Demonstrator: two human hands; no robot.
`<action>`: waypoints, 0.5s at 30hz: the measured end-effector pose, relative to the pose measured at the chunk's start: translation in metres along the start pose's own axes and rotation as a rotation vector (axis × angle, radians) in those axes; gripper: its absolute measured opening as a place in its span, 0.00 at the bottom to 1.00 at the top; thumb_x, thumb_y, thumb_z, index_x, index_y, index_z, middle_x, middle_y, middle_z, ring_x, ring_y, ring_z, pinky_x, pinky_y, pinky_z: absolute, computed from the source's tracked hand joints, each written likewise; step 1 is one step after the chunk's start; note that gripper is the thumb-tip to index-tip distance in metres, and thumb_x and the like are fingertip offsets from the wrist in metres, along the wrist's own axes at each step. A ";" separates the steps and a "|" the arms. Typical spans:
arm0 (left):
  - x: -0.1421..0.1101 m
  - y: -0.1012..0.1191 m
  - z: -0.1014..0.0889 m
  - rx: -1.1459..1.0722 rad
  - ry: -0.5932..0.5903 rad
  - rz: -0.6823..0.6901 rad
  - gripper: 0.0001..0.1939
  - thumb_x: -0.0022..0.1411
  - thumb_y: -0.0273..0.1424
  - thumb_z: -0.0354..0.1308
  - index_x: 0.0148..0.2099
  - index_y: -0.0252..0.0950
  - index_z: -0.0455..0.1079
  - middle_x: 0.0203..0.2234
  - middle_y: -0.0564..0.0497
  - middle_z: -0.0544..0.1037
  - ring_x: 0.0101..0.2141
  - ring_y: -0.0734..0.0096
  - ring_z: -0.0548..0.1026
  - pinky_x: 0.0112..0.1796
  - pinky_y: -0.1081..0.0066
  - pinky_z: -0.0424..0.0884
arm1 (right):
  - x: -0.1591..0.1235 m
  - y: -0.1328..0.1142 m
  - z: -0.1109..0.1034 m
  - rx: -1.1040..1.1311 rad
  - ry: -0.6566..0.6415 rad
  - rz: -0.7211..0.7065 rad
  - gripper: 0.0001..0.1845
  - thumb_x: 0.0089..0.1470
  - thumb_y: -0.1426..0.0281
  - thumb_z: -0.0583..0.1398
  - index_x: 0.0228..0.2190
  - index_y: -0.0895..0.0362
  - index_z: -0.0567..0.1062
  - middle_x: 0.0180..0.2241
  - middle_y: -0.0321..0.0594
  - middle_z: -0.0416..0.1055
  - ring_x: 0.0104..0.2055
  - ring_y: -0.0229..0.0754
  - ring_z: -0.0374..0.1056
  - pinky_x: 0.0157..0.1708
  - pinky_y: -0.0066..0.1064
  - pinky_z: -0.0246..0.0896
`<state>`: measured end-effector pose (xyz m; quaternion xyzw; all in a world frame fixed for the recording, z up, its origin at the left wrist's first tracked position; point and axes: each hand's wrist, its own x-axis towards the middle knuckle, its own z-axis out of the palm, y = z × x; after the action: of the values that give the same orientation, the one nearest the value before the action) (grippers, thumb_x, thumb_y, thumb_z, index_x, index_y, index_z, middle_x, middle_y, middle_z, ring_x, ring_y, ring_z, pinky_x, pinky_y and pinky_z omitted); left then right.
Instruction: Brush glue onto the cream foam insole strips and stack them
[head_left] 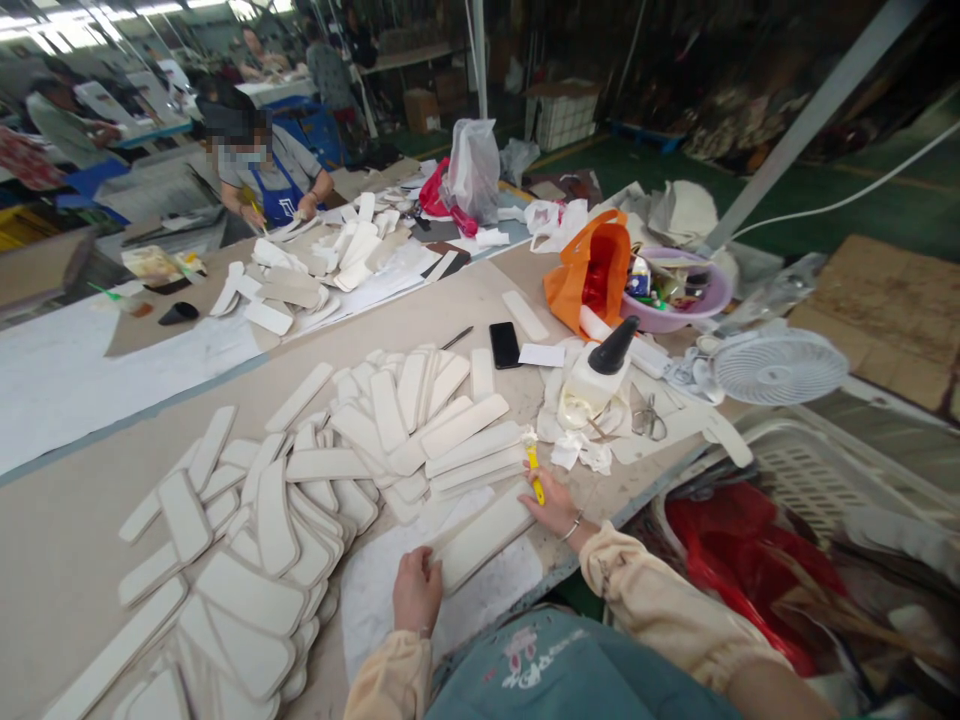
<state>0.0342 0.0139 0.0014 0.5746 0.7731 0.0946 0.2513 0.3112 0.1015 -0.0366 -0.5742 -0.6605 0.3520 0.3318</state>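
Note:
A long off-white strip-shaped panel (pixel 484 535) lies in front of me on a sheet of white paper (pixel 375 600). My left hand (pixel 418 592) is closed at its left end, fingers curled against the edge. At the right end, my right hand (pixel 553 503) grips a small yellow-handled tool (pixel 535 472) and rests against the panel. The tool's pale head points away from me; its exact kind is too small to tell. Just beyond the panel lie similar white panels (pixel 472 450), overlapping in a row. A big loose pile of panels (pixel 255 590) spreads to the left.
A white bottle with a black nozzle (pixel 596 375), scissors (pixel 649 420) and a phone (pixel 504 345) lie beyond my right hand. Farther back are an orange bag (pixel 589 270), a purple basin (pixel 679 315) and a white fan (pixel 780 365). A co-worker (pixel 274 175) works across the table.

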 end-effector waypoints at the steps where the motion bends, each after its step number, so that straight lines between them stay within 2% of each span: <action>1: 0.000 0.000 0.000 -0.001 -0.003 0.004 0.10 0.55 0.30 0.49 0.39 0.32 0.65 0.30 0.48 0.68 0.34 0.67 0.70 0.38 0.68 0.65 | 0.001 0.000 0.000 -0.010 0.014 -0.021 0.15 0.42 0.74 0.58 0.33 0.53 0.60 0.50 0.45 0.65 0.51 0.48 0.63 0.46 0.45 0.61; 5: 0.001 -0.001 0.000 -0.019 -0.016 0.002 0.10 0.55 0.29 0.48 0.39 0.33 0.65 0.31 0.47 0.68 0.34 0.67 0.70 0.38 0.68 0.66 | 0.002 -0.005 -0.001 -0.034 0.044 -0.097 0.15 0.42 0.76 0.57 0.33 0.53 0.60 0.47 0.46 0.66 0.51 0.48 0.62 0.47 0.43 0.60; 11: 0.001 -0.006 0.002 -0.043 -0.022 0.023 0.12 0.55 0.28 0.48 0.42 0.32 0.64 0.33 0.46 0.68 0.36 0.66 0.70 0.39 0.66 0.66 | 0.005 -0.020 -0.008 -0.038 0.059 -0.112 0.12 0.42 0.77 0.55 0.31 0.53 0.61 0.48 0.47 0.65 0.51 0.47 0.61 0.47 0.43 0.58; 15: 0.001 -0.002 -0.006 -0.039 0.025 0.147 0.17 0.54 0.27 0.49 0.47 0.32 0.63 0.41 0.42 0.68 0.44 0.62 0.67 0.47 0.61 0.63 | 0.008 -0.043 -0.019 -0.015 0.069 -0.092 0.10 0.43 0.76 0.56 0.29 0.53 0.60 0.48 0.48 0.65 0.50 0.48 0.62 0.45 0.43 0.59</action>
<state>0.0294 0.0152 0.0054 0.6234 0.7300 0.1350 0.2454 0.3033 0.1073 0.0100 -0.5575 -0.6770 0.3113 0.3661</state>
